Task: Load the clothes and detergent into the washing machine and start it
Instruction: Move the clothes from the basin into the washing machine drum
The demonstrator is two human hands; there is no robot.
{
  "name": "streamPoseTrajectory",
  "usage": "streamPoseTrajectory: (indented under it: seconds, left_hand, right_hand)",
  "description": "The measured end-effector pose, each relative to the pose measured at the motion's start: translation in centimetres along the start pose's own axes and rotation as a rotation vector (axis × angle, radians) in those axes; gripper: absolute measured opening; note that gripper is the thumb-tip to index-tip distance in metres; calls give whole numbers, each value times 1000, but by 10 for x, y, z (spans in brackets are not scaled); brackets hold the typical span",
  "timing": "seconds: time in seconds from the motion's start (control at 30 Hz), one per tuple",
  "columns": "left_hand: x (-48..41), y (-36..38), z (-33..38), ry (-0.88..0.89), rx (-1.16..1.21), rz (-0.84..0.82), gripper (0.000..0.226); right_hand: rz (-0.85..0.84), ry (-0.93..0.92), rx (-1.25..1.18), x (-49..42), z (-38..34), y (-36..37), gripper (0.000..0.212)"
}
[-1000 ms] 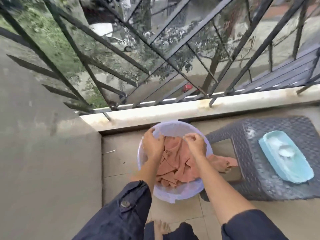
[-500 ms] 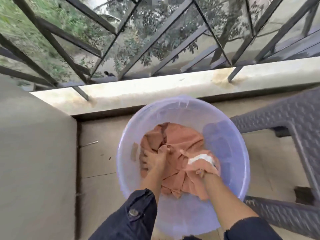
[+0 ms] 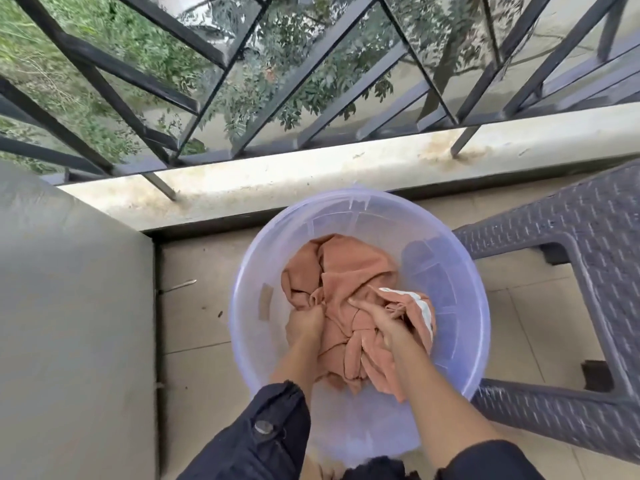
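A crumpled salmon-pink cloth [image 3: 349, 268] with a white label fills the bottom of a translucent lilac plastic basin [image 3: 453, 265] on the tiled balcony floor. My left hand [image 3: 304, 322] is down in the basin, its fingers curled into the cloth's left side. On the right side my right hand [image 3: 379, 318] grips a bunched fold near the white label. Both dark sleeves are pushed up my forearms. No washing machine or detergent is in view.
A dark grey woven-pattern plastic stool [image 3: 595, 265] stands right of the basin, touching its rim. A concrete ledge [image 3: 311, 174] with a black metal railing [image 3: 214, 98] runs behind. A grey wall [image 3: 69, 306] closes the left side.
My head has dropped closer, so the basin fills more of the view. Both hands have pushed deeper into the cloth and gathered it; the stool top with the blue tray has left the view.
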State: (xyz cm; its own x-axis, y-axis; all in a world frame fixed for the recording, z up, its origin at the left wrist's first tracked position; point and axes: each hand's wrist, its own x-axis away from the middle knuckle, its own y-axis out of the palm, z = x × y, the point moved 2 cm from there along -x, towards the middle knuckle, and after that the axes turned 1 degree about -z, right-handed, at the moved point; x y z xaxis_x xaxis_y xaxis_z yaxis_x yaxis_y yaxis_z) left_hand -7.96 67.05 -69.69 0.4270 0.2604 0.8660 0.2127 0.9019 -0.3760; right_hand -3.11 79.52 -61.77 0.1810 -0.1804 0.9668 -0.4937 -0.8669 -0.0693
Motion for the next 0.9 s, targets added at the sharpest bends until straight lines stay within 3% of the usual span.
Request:
streamPoseTrajectory:
  seconds: [0.07, 0.13, 0.23, 0.37, 0.47, 0.57, 0.8, 0.9]
  left_hand:
    - [21, -12, 6, 24, 8, 2, 47]
    - [40, -20, 16, 51, 19, 4, 45]
    - [75, -38, 33, 95, 39, -5, 41]
    - [134, -67, 53, 143, 98, 30, 33]
    - [181, -88, 68, 161, 111, 46, 45]
    - [232, -113, 83, 200, 73, 71, 62]
    - [352, -169, 112, 292, 143, 164, 73]
    - [395, -192, 123, 359, 145, 167, 78]
  right_hand:
    - [-22, -15, 41, -1, -3, 1, 59]
    - [-23, -28, 29, -5, -2, -1, 81]
    - [-11, -104, 35, 27, -13, 0, 62]
    - [43, -213, 64, 71, -30, 1, 102]
    - [64, -286, 89, 63, -29, -11, 122]
    - [108, -320, 77, 128, -47, -14, 116]
    - [214, -418, 23, 298, -74, -13, 106]
    - [227, -449, 18, 353, -80, -15, 90]
